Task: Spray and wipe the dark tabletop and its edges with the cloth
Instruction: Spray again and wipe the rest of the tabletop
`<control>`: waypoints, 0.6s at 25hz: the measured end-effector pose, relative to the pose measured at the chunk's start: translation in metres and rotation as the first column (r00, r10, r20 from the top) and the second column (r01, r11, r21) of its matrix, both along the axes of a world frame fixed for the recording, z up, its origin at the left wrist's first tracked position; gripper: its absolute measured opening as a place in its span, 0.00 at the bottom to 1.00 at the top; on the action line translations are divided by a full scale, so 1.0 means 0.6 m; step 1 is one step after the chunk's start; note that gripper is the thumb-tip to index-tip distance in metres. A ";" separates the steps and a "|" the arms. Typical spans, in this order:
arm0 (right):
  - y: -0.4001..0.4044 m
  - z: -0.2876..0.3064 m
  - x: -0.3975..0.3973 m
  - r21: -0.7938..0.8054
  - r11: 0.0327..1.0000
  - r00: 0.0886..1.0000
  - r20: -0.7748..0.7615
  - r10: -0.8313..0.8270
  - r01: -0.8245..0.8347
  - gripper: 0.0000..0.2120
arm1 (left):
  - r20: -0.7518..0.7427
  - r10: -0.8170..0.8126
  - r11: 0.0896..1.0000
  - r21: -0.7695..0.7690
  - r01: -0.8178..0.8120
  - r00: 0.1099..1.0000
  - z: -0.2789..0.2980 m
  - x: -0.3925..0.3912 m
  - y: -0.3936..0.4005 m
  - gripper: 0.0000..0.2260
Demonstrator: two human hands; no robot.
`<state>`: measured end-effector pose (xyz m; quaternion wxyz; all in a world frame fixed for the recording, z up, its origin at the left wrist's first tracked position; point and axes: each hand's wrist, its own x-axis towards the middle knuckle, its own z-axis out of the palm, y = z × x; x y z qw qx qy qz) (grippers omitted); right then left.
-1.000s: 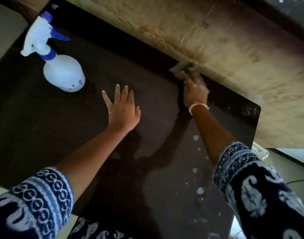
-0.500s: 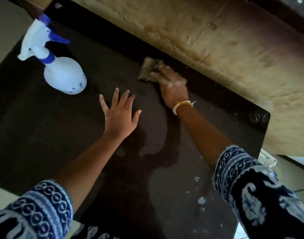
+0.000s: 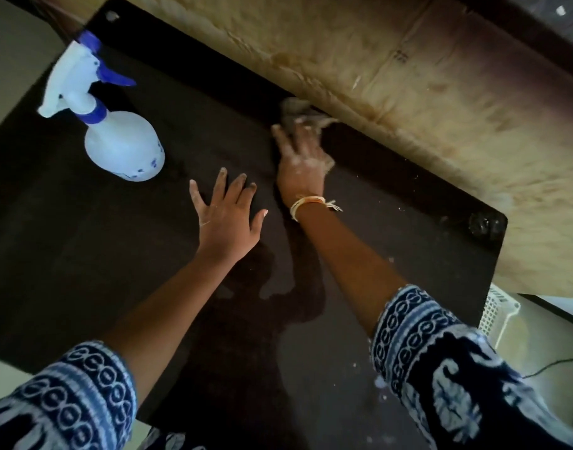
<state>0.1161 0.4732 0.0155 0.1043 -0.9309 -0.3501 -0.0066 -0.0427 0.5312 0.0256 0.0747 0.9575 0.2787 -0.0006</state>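
Right now we press our right hand (image 3: 299, 159) down on the cloth (image 3: 295, 113), a pale, blurred rag at the upper middle of the frame. It lies at the far edge of the dark tabletop (image 3: 83, 254), just where that edge meets the tan, stained surface (image 3: 441, 108) filling the upper right. Our fingers lie spread over the cloth rather than curled around it, so we pin it flat more than we grasp it; how much of it sits under the palm we cannot tell. A pale band (image 3: 309, 203) circles that wrist.

Our left hand (image 3: 228, 216) rests flat on the tabletop at the centre of the frame, fingers fanned wide, holding nothing, just beside the right wrist.

At the upper left stands the spray bottle (image 3: 116, 131), white with a blue trigger and collar, upright on the tabletop and well apart from both hands. White specks dot the tabletop toward the lower right. Patterned blue-and-white sleeves (image 3: 441, 368) cover both forearms at the bottom corners.
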 end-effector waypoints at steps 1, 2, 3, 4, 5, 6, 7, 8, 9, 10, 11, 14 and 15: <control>0.005 0.003 -0.006 -0.099 0.975 0.980 0.000 0.198 -0.197 0.25 | -0.008 -0.005 1.000 -0.001 0.005 1.000 0.002 0.001 0.002 0.23; 0.005 0.006 0.002 -0.178 0.931 0.947 -0.023 0.320 -0.319 0.26 | -0.014 -0.007 1.000 -0.002 0.007 1.000 0.004 0.002 0.003 0.23; 0.002 0.009 0.018 -0.210 0.917 0.940 -0.028 0.341 -0.339 0.27 | -0.018 -0.008 1.000 0.001 0.008 1.000 0.006 0.003 0.002 0.23; -0.006 0.012 0.037 -0.209 0.940 0.962 -0.022 0.272 -0.270 0.28 | -0.021 -0.007 1.000 0.005 0.007 1.000 0.008 0.004 0.002 0.23; -0.019 0.013 0.059 -0.204 0.969 0.991 -0.024 0.134 -0.136 0.29 | -0.023 -0.007 1.000 0.008 0.007 1.000 0.010 0.004 0.000 0.23; -0.045 0.017 0.081 -0.211 0.977 0.997 -0.050 -0.055 0.043 0.29 | -0.021 -0.012 1.000 0.011 0.012 1.000 0.012 0.006 -0.004 0.23; -0.080 0.021 0.101 -0.212 0.949 0.963 -0.083 -0.256 0.233 0.29 | -0.009 -0.019 1.000 0.011 0.019 1.000 0.012 0.008 -0.011 0.23; -0.124 0.026 0.119 -0.218 0.888 0.894 -0.107 -0.435 0.406 0.29 | 0.006 -0.032 0.999 0.006 0.032 0.999 0.014 0.010 -0.021 0.24; -0.173 0.029 0.131 -0.228 0.816 0.817 -0.118 -0.564 0.531 0.28 | 0.020 -0.054 0.999 -0.007 0.054 0.998 0.015 0.012 -0.034 0.23; -0.218 0.034 0.136 -0.228 0.761 0.757 -0.126 -0.641 0.607 0.29 | 0.034 -0.077 0.997 -0.026 0.078 0.996 0.017 0.014 -0.049 0.23; -0.255 0.035 0.135 -0.214 0.730 0.720 -0.136 -0.681 0.649 0.29 | 0.045 -0.098 0.994 -0.042 0.100 0.994 0.018 0.014 -0.064 0.23; -0.283 0.024 0.124 -0.187 0.741 0.733 -0.124 -0.669 0.645 0.29 | 0.042 -0.145 0.987 -0.061 0.148 0.988 0.019 0.007 -0.105 0.23; -0.272 0.023 0.112 -0.175 0.781 0.774 -0.118 -0.622 0.600 0.29 | 0.032 -0.146 0.987 -0.062 0.148 0.989 0.019 0.001 -0.114 0.23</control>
